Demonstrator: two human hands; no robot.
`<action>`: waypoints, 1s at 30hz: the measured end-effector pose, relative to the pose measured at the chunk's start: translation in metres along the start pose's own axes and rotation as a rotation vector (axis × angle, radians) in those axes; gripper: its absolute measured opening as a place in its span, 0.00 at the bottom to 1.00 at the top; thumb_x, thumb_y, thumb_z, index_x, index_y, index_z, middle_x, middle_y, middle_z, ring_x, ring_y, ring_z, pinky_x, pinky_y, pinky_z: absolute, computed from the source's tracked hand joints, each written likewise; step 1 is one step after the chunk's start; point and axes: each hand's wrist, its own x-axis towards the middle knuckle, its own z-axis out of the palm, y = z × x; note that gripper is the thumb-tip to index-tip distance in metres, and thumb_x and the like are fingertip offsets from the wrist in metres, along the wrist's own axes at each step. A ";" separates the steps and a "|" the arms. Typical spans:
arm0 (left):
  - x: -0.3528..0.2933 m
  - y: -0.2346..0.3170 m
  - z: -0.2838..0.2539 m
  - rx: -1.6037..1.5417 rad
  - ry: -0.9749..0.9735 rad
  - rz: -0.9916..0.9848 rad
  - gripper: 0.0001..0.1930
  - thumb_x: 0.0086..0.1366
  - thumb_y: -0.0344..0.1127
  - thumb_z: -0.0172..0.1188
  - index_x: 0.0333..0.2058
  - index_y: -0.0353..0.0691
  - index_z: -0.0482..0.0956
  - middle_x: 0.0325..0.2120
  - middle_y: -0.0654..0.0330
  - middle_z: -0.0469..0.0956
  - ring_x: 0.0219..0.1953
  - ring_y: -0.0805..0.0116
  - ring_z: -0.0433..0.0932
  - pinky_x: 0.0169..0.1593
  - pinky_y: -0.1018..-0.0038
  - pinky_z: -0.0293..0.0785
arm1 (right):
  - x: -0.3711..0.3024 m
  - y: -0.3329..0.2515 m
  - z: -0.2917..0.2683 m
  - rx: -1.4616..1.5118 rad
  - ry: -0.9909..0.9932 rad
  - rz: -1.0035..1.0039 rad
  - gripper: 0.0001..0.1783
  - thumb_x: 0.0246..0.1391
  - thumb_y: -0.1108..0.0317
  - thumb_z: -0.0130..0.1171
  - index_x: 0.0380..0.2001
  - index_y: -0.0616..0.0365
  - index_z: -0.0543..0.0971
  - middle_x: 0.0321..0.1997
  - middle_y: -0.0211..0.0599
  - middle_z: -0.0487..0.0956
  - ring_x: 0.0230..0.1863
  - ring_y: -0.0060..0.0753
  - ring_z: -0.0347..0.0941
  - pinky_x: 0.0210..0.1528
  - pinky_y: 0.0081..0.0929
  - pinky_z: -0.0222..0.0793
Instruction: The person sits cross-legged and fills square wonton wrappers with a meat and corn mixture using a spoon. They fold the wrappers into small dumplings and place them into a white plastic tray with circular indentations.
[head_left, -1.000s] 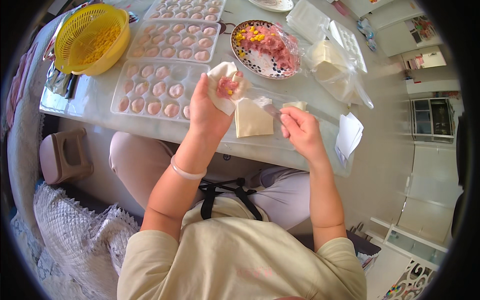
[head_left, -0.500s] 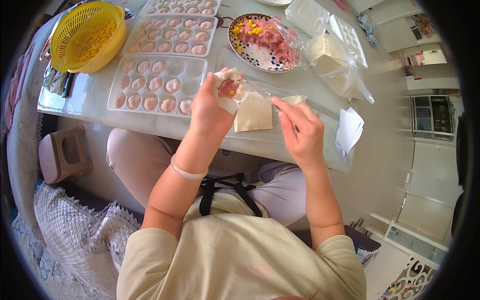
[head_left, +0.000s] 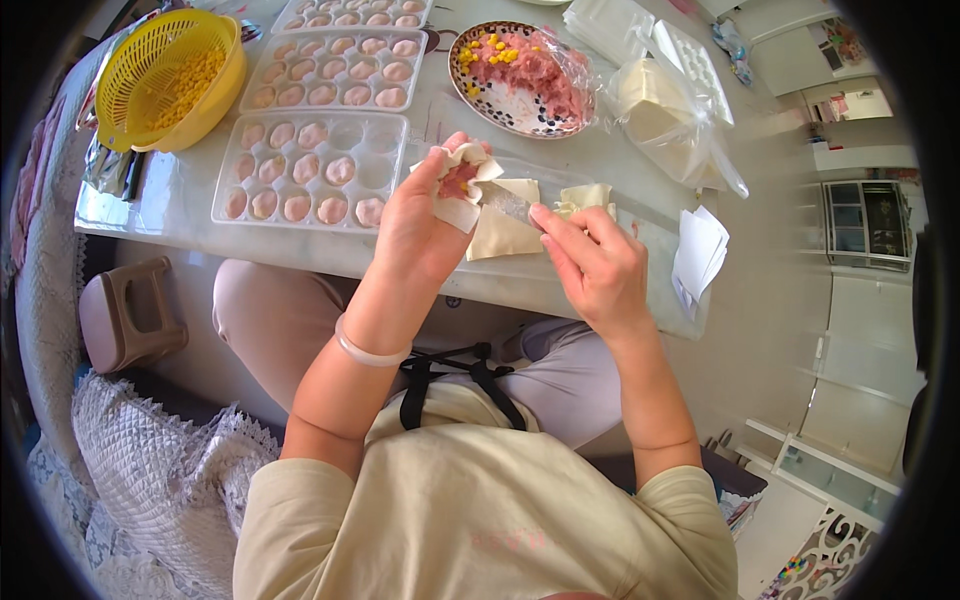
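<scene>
Now our left hand (head_left: 415, 222) cupped the wonton wrapper (head_left: 458, 213) over the table (head_left: 155, 212), edges gathered tighter around the meat filling (head_left: 457, 183), so folding looked partway; our right hand (head_left: 603, 264) gripped a spatula (head_left: 508, 204).

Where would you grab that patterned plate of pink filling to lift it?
Probably by the left rim of the plate, coming from the left: its edge is exposed there, while the filling is heaped mostly toward the right and clear plastic lies against the right edge.
</scene>
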 end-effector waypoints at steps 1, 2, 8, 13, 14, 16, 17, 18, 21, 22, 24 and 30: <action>-0.001 -0.002 0.001 0.020 0.003 -0.007 0.14 0.73 0.36 0.44 0.49 0.31 0.69 0.44 0.53 0.74 0.49 0.60 0.74 0.59 0.66 0.68 | 0.001 -0.001 0.000 -0.009 -0.008 -0.007 0.19 0.45 0.75 0.65 0.44 0.48 0.82 0.24 0.29 0.70 0.22 0.30 0.70 0.21 0.29 0.66; 0.000 -0.003 -0.002 0.049 -0.018 -0.007 0.14 0.73 0.35 0.45 0.50 0.31 0.69 0.44 0.53 0.74 0.50 0.59 0.73 0.59 0.65 0.68 | 0.002 -0.001 0.001 -0.017 -0.016 -0.014 0.19 0.45 0.75 0.65 0.44 0.48 0.82 0.24 0.29 0.70 0.22 0.30 0.70 0.21 0.29 0.66; 0.003 -0.003 -0.001 0.038 0.025 0.030 0.15 0.73 0.33 0.44 0.51 0.29 0.67 0.48 0.51 0.71 0.55 0.55 0.71 0.61 0.67 0.68 | -0.002 0.000 -0.004 0.011 -0.010 0.013 0.18 0.46 0.75 0.64 0.43 0.49 0.83 0.24 0.29 0.70 0.20 0.29 0.69 0.21 0.28 0.65; 0.000 0.001 0.012 0.031 -0.013 0.005 0.17 0.75 0.38 0.37 0.51 0.31 0.66 0.44 0.51 0.72 0.47 0.60 0.74 0.52 0.69 0.71 | -0.008 -0.003 -0.004 0.170 -0.056 0.038 0.17 0.47 0.76 0.63 0.43 0.51 0.83 0.25 0.30 0.72 0.21 0.28 0.69 0.21 0.27 0.65; 0.000 0.001 0.009 0.043 -0.055 -0.003 0.17 0.75 0.38 0.37 0.50 0.31 0.67 0.44 0.51 0.72 0.47 0.60 0.74 0.51 0.68 0.71 | -0.005 -0.006 -0.004 0.175 -0.058 0.052 0.18 0.47 0.78 0.63 0.44 0.52 0.83 0.26 0.31 0.73 0.21 0.27 0.69 0.22 0.26 0.65; -0.001 0.001 0.004 0.063 -0.138 -0.018 0.16 0.75 0.37 0.37 0.49 0.30 0.68 0.43 0.51 0.73 0.47 0.61 0.74 0.50 0.68 0.71 | -0.003 -0.008 -0.003 0.177 -0.055 0.065 0.18 0.47 0.80 0.62 0.44 0.54 0.83 0.27 0.32 0.74 0.22 0.26 0.69 0.23 0.25 0.65; -0.001 0.000 0.004 0.065 -0.106 -0.008 0.16 0.75 0.36 0.38 0.48 0.31 0.69 0.42 0.52 0.73 0.46 0.61 0.74 0.50 0.68 0.71 | -0.003 -0.008 -0.002 0.173 -0.047 0.066 0.18 0.48 0.80 0.62 0.44 0.54 0.83 0.27 0.32 0.74 0.22 0.26 0.69 0.23 0.25 0.65; -0.001 -0.002 0.005 0.065 -0.072 0.002 0.15 0.74 0.36 0.38 0.47 0.31 0.70 0.42 0.52 0.73 0.45 0.62 0.74 0.50 0.68 0.71 | -0.002 -0.008 -0.001 0.170 -0.042 0.066 0.18 0.48 0.80 0.62 0.44 0.54 0.83 0.27 0.32 0.74 0.22 0.26 0.69 0.23 0.25 0.65; -0.003 -0.006 0.001 0.120 -0.071 0.021 0.14 0.74 0.35 0.39 0.43 0.31 0.71 0.40 0.53 0.73 0.44 0.62 0.74 0.50 0.68 0.71 | -0.002 -0.009 0.002 0.146 -0.019 0.070 0.18 0.48 0.80 0.62 0.44 0.54 0.83 0.27 0.33 0.74 0.22 0.26 0.69 0.23 0.25 0.64; -0.002 -0.008 -0.002 0.147 -0.089 0.025 0.14 0.74 0.35 0.40 0.42 0.32 0.72 0.40 0.54 0.73 0.44 0.62 0.74 0.50 0.68 0.71 | -0.001 -0.009 0.002 0.135 -0.024 0.077 0.17 0.48 0.79 0.62 0.43 0.53 0.83 0.26 0.32 0.73 0.21 0.27 0.70 0.22 0.26 0.65; 0.003 -0.010 -0.012 0.214 -0.144 0.019 0.15 0.74 0.36 0.40 0.43 0.28 0.71 0.39 0.52 0.73 0.47 0.58 0.73 0.57 0.65 0.69 | 0.001 -0.009 0.003 0.114 -0.031 0.091 0.16 0.49 0.75 0.63 0.43 0.50 0.82 0.25 0.30 0.72 0.21 0.29 0.70 0.21 0.29 0.65; 0.005 -0.011 -0.007 0.046 -0.031 -0.045 0.23 0.74 0.44 0.38 0.46 0.24 0.68 0.42 0.49 0.73 0.52 0.52 0.70 0.64 0.59 0.64 | -0.006 -0.013 -0.005 0.219 -0.051 0.149 0.16 0.50 0.75 0.62 0.43 0.50 0.82 0.24 0.32 0.72 0.21 0.31 0.70 0.23 0.29 0.65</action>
